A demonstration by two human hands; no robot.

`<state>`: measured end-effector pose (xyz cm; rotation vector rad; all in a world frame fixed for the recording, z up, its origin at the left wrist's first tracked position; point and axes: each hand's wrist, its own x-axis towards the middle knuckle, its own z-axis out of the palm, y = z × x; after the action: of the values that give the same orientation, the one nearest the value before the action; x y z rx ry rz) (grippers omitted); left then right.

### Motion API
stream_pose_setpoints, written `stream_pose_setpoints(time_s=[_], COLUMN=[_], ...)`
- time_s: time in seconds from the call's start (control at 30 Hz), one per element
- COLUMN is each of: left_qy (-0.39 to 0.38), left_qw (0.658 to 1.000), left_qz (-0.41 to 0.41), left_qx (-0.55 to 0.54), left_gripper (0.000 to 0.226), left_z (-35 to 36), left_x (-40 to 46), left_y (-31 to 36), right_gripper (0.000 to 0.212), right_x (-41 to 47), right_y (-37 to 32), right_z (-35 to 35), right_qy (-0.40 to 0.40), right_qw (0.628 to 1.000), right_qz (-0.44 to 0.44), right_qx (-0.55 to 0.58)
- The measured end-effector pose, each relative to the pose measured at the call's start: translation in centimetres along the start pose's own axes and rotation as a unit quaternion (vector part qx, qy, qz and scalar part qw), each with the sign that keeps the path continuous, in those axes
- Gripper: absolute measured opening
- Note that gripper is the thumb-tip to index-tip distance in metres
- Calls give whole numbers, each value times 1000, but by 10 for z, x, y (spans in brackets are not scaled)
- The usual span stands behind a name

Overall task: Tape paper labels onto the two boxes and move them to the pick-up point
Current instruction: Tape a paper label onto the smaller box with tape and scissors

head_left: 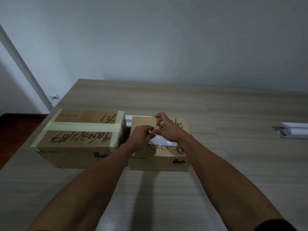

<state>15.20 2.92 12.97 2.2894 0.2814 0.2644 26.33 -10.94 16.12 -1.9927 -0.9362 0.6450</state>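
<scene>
— What's under my arms?

— My table (183, 189), pale wood-grain top. The big taped box (80, 139) sits at its left, the smaller box (158, 161) just beside it on the right.

— Anything else on it?

— A white tray-like thing (294, 132) far right, and a white strip (138, 117) behind the boxes.

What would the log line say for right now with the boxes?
step: taping label | left hand + right hand: pinch tape piece | paper label: on right box | left box: no label visible
</scene>
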Motion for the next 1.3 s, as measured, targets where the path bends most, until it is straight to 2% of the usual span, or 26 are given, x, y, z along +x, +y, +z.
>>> stream_pose_setpoints(time_s=[0.13,0.17,0.27,0.3,0.6,0.83,0.97,1.07,1.2,1.3], left_qy=[-12,-11,-8,-10,-56,-69,-76,-81,-72,-72], left_qw=[1000,1000,1000,1000,998,997,997,996,991,991], left_qz=[8,8,-7,-8,8,17,-3,-44,-87,-94], left_qx=[0,-1,-2,1,9,14,-10,-17,-73,-69], left_gripper=[15,15,12,12,13,9,16,28,42,45], left_z=[-3,-5,-6,-5,-4,0,-3,-11,-19,-19], left_x=[1,2,3,3,0,-2,-4,-3,-1,-2], left_y=[1,1,0,1,2,3,7,4,11,16], right_gripper=[56,51,17,13,12,19,17,29,21,26], right_x=[-1,-1,0,1,-5,-6,-10,-13,-19,-21], right_y=[0,2,8,9,10,8,7,5,2,4], right_z=[-3,-4,-8,-8,-16,-9,-8,-14,-24,-29], right_qy=[32,40,69,78,88,63,43,24,7,1], right_qw=[999,999,997,996,996,978,967,971,987,991], right_qz=[12,16,1,-2,18,9,14,13,31,45], right_qx=[3,6,32,36,19,-198,-249,-238,-156,-124])
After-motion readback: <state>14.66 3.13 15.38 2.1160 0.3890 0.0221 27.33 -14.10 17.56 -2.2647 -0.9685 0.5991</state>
